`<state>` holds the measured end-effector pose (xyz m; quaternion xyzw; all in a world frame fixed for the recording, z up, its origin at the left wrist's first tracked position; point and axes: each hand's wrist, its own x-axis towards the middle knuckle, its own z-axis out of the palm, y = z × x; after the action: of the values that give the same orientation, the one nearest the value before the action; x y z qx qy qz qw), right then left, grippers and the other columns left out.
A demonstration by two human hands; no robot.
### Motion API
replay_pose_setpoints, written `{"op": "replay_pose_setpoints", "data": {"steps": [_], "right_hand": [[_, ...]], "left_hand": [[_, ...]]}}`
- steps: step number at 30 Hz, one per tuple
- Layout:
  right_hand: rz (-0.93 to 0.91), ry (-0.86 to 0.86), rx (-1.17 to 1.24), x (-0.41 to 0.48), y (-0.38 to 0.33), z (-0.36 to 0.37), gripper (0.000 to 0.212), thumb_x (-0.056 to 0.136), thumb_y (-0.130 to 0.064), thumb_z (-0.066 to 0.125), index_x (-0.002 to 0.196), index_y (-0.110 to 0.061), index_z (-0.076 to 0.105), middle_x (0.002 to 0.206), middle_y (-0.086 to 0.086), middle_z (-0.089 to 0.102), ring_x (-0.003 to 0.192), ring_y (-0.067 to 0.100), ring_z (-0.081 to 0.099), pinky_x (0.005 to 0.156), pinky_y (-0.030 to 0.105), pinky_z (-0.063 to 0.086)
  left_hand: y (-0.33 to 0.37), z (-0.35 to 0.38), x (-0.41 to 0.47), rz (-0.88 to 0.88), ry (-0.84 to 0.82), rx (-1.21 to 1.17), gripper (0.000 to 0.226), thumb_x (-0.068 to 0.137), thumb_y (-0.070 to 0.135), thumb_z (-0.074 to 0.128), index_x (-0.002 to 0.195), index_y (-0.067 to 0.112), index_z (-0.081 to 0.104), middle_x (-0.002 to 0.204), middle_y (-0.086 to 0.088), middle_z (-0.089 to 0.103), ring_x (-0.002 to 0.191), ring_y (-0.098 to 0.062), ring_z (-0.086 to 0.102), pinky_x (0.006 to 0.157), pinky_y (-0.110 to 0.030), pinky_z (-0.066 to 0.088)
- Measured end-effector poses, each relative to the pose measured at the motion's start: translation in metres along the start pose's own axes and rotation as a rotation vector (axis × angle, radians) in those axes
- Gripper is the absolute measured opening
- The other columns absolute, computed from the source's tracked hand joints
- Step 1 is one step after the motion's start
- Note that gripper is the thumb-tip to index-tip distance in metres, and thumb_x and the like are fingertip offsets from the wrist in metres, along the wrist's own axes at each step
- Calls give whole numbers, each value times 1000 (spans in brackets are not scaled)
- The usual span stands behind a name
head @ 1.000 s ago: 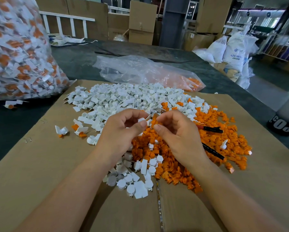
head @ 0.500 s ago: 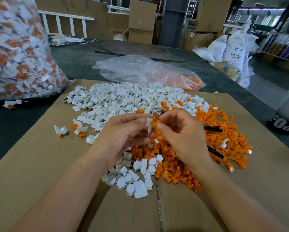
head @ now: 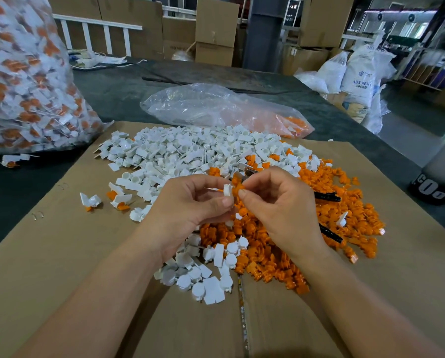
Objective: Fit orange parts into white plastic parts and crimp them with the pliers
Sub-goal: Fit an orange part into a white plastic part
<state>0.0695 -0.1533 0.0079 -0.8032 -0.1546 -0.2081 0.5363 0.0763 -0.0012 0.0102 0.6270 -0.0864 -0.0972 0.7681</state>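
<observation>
While your left hand (head: 190, 210) pinches the white part (head: 227, 190), your right hand (head: 280, 210) pinches the orange part (head: 238, 189) right beside it, apparently lining them up for fitting.

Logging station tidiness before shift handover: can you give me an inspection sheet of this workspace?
Surface: cardboard sheet over a dark table.
Job's things: white parts pile and orange parts pile heaped on the cardboard; pliers partly buried in the orange pile.
Clutter: bag of white-and-orange pieces at left; near-empty clear bag behind the piles; stray pieces.
Hands: left hand pinches a white part; right hand pinches an orange part, apparently touching it.
Cables: possibly a thin white cord at the far edge.
Surroundings: cardboard boxes, white sacks.
</observation>
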Motion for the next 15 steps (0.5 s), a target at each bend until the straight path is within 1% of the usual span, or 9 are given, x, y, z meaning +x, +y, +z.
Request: {"op": "replay_pose_setpoints", "data": {"steps": [4, 8, 11, 13, 15], "right_hand": [[42, -16, 18, 1, 0, -1, 30, 76, -4, 70, 69, -31, 60, 68, -19, 64, 61, 0, 59, 56, 10, 46], [104, -29, 54, 2, 0, -2, 28, 75, -4, 71, 67, -28, 61, 64, -13, 64, 60, 4, 61, 58, 19, 51], [112, -38, 51, 1, 1, -2, 27, 76, -4, 71, 68, -28, 61, 65, -9, 64, 62, 7, 61, 60, 22, 53], [79, -54, 0, 1, 0, -2, 28, 76, -4, 71, 69, -28, 60, 67, -9, 63, 63, 6, 61, 60, 18, 52], [55, -63, -38, 0, -1, -1, 28, 76, -4, 71, 69, -29, 60, 68, -9, 63, 64, 5, 61, 59, 16, 50]], "left_hand": [[0, 0, -1, 18, -1, 57, 27, 67, -3, 66, 92, 5, 67, 78, -17, 70, 70, -21, 70, 62, -24, 57], [-1, 1, -2, 50, 13, 136, 27, 71, -9, 66, 91, 9, 67, 85, -23, 66, 68, -17, 69, 61, -21, 55], [-2, 1, -1, 36, 12, 111, 24, 73, -6, 65, 91, 8, 68, 77, -16, 70, 65, -16, 69, 58, -19, 54], [-2, 0, -1, 9, 3, 88, 22, 73, -2, 65, 92, 7, 68, 72, -10, 72, 64, -17, 70, 57, -19, 54], [-2, 0, -1, -8, -9, 77, 22, 70, 2, 65, 92, 7, 68, 73, -10, 72, 64, -18, 70, 56, -18, 54]]}}
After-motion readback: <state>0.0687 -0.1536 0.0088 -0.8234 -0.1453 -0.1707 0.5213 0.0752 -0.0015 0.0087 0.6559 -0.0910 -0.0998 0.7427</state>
